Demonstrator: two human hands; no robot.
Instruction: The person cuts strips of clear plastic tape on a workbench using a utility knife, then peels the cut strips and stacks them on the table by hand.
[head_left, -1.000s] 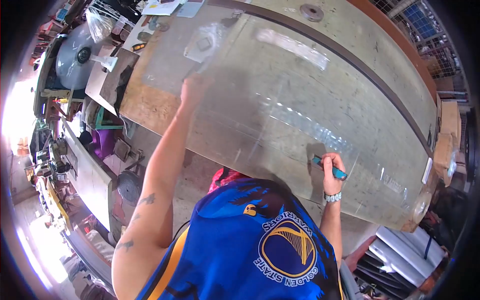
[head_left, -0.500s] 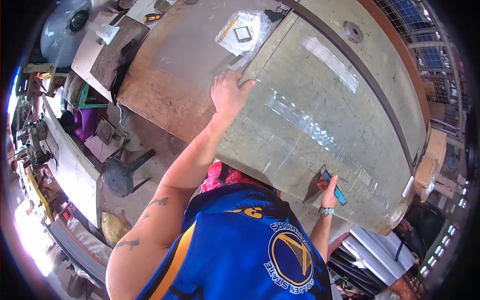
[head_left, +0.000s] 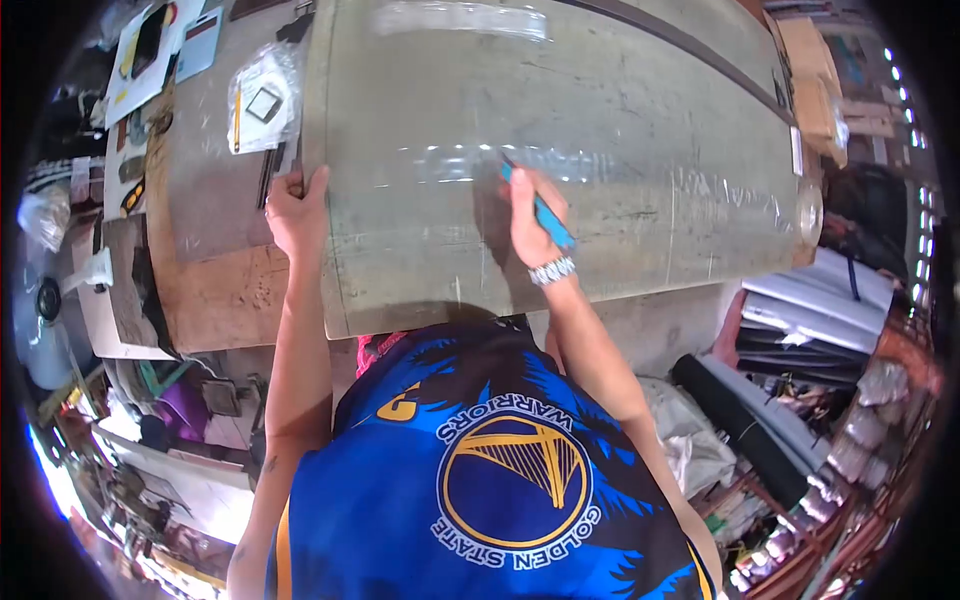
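A blue utility knife (head_left: 550, 222) is held in my right hand (head_left: 537, 215), tilted with its tip end on or just above a clear shiny plastic strip (head_left: 450, 163). This strip lies across a grey-green board (head_left: 420, 250). At the board's left edge rests my left hand (head_left: 297, 218), its fingers curled in and its thumb along the edge. Whatever those fingers may grip is hidden. Beside that hand lie narrow dark strips (head_left: 268, 170).
Another clear strip (head_left: 460, 18) lies at the board's far side, near a dark curved bar (head_left: 680, 45). To the left are a plastic bag (head_left: 265, 95) with a pencil and a yellow-black tool (head_left: 133, 196). Silver rolls (head_left: 820, 295) stand at the right.
My right hand has brought the utility knife from the board's near right side up to the clear strip. My left hand's fingers have curled in. The view has turned and shifted.
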